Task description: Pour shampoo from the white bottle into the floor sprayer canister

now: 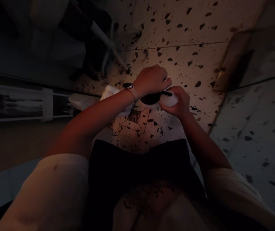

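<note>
A small white cup with a dark inside is held in the air at the middle of the scene, above a speckled floor and just beyond the person's lap. Its right side is gripped by the right hand, whose fingers are wrapped closed around the wall from below and from the right. The mouth of the cup is covered from the left by the left hand, whose fingers are bent closed. A slim dark rod is seen under its fingertips, lying across the rim, and appears to be pinched by them. A watch on a pale strap is worn on the left wrist.

Directly below the cup, a square floor drain is set into the floor. A crumpled white wrapper lies to the left, partly hidden by the left forearm. Farther off, at the upper left, white pipes run down to the floor in deep shadow. Nearest the camera, a dark garment is seen over the lap, flanked by pale sleeves.
</note>
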A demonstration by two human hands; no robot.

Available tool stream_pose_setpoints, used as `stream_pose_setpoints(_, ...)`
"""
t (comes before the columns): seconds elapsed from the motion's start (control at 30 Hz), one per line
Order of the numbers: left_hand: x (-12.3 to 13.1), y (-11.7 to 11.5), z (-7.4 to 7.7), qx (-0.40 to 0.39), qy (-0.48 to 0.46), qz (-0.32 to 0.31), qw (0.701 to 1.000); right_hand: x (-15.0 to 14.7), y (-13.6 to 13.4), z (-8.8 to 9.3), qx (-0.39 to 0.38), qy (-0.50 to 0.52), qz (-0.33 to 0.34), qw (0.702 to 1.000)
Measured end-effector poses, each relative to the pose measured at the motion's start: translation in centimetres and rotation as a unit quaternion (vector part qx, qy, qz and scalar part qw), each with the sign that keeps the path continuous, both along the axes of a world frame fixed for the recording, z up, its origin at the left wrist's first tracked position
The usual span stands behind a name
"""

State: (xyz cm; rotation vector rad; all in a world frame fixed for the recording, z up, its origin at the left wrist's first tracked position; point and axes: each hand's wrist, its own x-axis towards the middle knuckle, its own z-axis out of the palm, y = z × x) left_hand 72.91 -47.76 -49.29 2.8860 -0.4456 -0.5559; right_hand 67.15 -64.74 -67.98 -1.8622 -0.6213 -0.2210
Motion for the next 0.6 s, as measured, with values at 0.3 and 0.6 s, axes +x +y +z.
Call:
stream_pose_setpoints(0.3,0.2,0.2,-4.4,-0.019,0.048,0.031,0.998,0.0,-1.1,-2.7,-0.043,0.023,0.017,0.999)
stream_pose_setpoints(0.6,0.0,-0.3,-4.9,-0.003,0.015,0.038,0.999,0.9,-1.2,-3.9,-0.053,0.028,0.011,0.998)
